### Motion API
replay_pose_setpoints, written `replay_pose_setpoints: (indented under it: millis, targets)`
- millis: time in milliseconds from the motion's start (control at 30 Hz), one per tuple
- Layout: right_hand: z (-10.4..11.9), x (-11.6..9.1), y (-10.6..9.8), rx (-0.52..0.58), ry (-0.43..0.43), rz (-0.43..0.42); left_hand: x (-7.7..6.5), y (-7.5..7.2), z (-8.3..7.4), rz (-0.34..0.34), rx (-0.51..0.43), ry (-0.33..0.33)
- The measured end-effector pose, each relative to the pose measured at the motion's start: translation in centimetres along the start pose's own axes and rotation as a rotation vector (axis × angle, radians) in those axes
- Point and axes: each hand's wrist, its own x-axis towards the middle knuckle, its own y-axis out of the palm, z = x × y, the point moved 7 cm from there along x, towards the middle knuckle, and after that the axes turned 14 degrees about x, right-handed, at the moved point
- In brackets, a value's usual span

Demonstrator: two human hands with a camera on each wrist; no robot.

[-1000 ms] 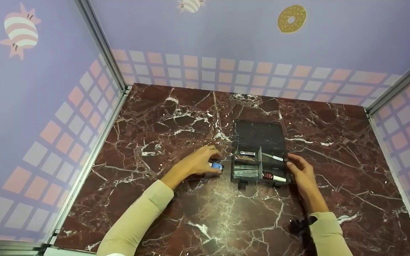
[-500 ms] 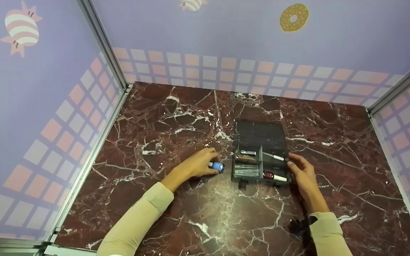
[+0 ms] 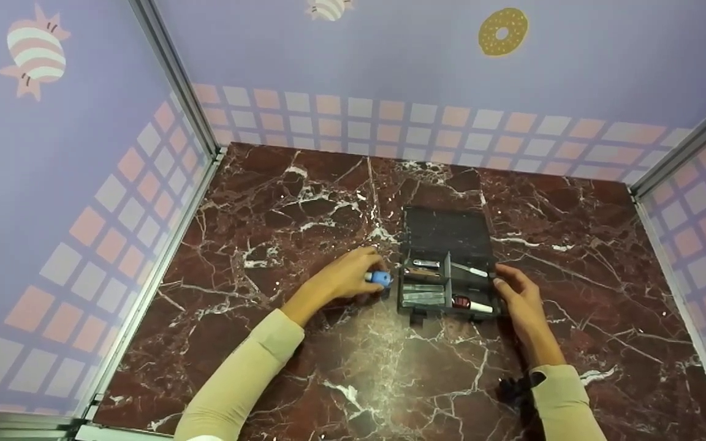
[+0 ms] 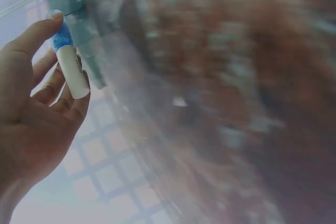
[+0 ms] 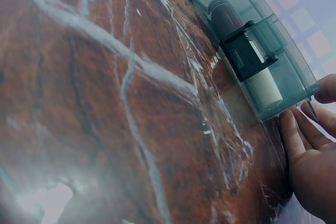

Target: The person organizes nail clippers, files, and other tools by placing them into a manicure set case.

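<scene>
My left hand (image 3: 348, 274) pinches a small blue nail polish bottle (image 3: 380, 278) between thumb and fingers, just left of the box. In the left wrist view the thumb lies on the blue part of the nail polish bottle (image 4: 64, 39), and its white cap points toward the palm side. A dark see-through compartment box (image 3: 449, 311) stands with its lid (image 3: 448, 229) folded back. My right hand (image 3: 521, 300) holds the box's right side, thumb at the rim and fingers against the outer wall. Inside are a dark red nail polish bottle (image 3: 462, 302) with a white cap and nail clippers (image 3: 426, 264).
Other compartments hold a thin white-ended tool (image 3: 470, 270), a brownish item (image 3: 421, 273) and greyish flat strips (image 3: 423, 295). A latch (image 5: 247, 51) juts from the box's front. Patterned panels (image 3: 353, 61) enclose the red marbled tabletop (image 3: 304, 202).
My left hand has shifted slightly right and away from me, turning the blue nail polish bottle closer to the box. The right hand and the box have stayed in place.
</scene>
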Motion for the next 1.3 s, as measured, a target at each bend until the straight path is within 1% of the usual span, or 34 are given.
replay_pose_setpoints:
  millis: [100,200,433,667,900,967,1167,1233,1300]
  targets:
    - [0.1,0.0,0.1,0.007,-0.008,0.003,0.8,-0.5,-0.8,-0.009,-0.008,0.005]
    - [0.0,0.1,0.2,0.022,-0.017,0.004,1.6,-0.6,-2.0,-0.004,-0.012,0.016]
    - [0.0,0.1,0.3,0.043,-0.028,0.001,4.3,-0.5,-5.2,-0.029,0.001,0.067]
    - [0.0,0.1,0.3,0.031,-0.021,-0.003,6.5,0.3,-8.6,-0.045,-0.015,0.099]
    - [0.3,0.0,0.0,0.038,-0.031,-0.016,8.3,0.6,-12.4,-0.067,0.041,0.138]
    - [0.3,-0.1,0.0,0.015,-0.031,-0.015,8.8,0.9,-13.1,-0.076,0.042,0.136]
    - [0.4,-0.2,-0.1,-0.038,-0.027,-0.012,10.0,2.0,-15.4,-0.133,0.071,0.168]
    - [0.4,-0.1,-0.1,-0.048,-0.029,-0.010,10.3,2.4,-15.8,-0.145,0.087,0.166]
    - [0.4,0.0,0.0,-0.058,-0.032,-0.005,10.4,2.7,-16.0,-0.150,0.103,0.151]
